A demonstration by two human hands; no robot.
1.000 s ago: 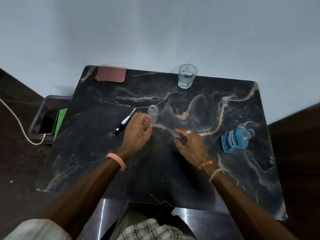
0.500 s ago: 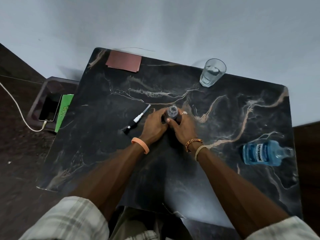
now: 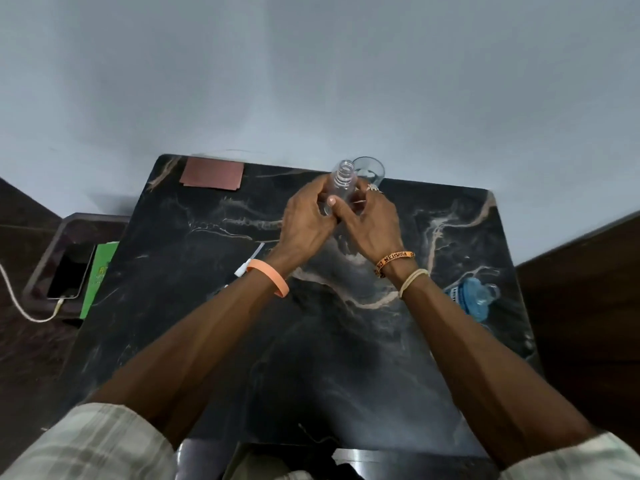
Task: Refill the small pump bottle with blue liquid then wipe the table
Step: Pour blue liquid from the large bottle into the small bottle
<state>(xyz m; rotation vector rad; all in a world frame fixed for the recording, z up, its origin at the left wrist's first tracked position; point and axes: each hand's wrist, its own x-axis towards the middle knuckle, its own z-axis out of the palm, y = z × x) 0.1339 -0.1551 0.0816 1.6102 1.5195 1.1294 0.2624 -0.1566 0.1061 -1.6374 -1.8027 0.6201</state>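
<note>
A small clear bottle (image 3: 341, 181) with an open threaded neck is held up above the black marble table (image 3: 346, 341). My left hand (image 3: 304, 223) and my right hand (image 3: 369, 223) both wrap its lower half. Its pump top with a white tube (image 3: 247, 263) lies on the table, partly hidden behind my left wrist. A blue mouthwash bottle (image 3: 472, 297) lies on its side at the right edge, partly behind my right forearm. A brown cloth (image 3: 212, 174) lies flat at the far left corner.
A clear drinking glass (image 3: 370, 169) stands at the table's far edge, just behind the raised bottle. Left of the table, a tray (image 3: 52, 244) holds a phone (image 3: 71, 271) on a white cable and a green packet (image 3: 98, 275). A pale wall rises behind.
Both hands have lifted the small bottle off the table and raised it toward the far edge, in front of the glass. The view has tilted upward.
</note>
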